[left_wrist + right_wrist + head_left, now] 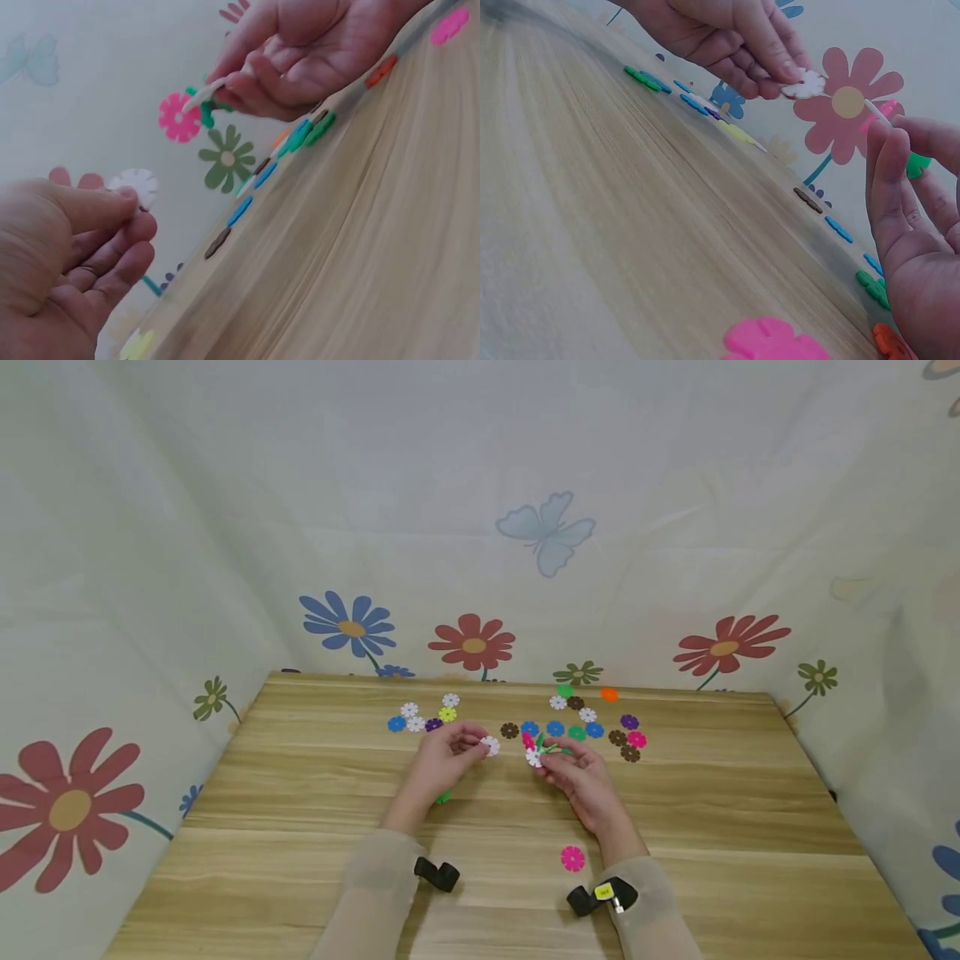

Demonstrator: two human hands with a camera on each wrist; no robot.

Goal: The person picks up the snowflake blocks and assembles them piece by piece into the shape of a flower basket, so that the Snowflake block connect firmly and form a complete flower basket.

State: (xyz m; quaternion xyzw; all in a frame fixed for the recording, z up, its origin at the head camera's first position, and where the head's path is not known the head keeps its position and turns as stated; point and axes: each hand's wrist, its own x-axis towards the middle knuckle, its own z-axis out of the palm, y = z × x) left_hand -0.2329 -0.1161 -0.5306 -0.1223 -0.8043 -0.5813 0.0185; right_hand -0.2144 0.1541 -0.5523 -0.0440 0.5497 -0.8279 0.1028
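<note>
My left hand (pixel 448 758) pinches a white notched plastic disc (pixel 491 745), flower-shaped, between thumb and fingers above the wooden table. Across from it, my right hand (pixel 591 783) grips a small cluster of interlocking discs: a white disc (pixel 534 757), a pink disc (pixel 178 118) and green pieces (pixel 206 112). The fingers partly cover this cluster, so how its pieces join cannot be fully told. In the right wrist view, the left hand's white disc (pixel 805 84) and the cluster's white disc (pixel 878 112) are apart.
Loose discs lie on the wooden table (pixel 300 827): white, blue, purple and yellow (pixel 447 714) ones at back left, several mixed colours behind the right hand. A pink disc (pixel 572 859) lies near the right forearm, a green disc (pixel 443 797) by the left wrist. Flower-printed cloth (pixel 420 527) surrounds the table.
</note>
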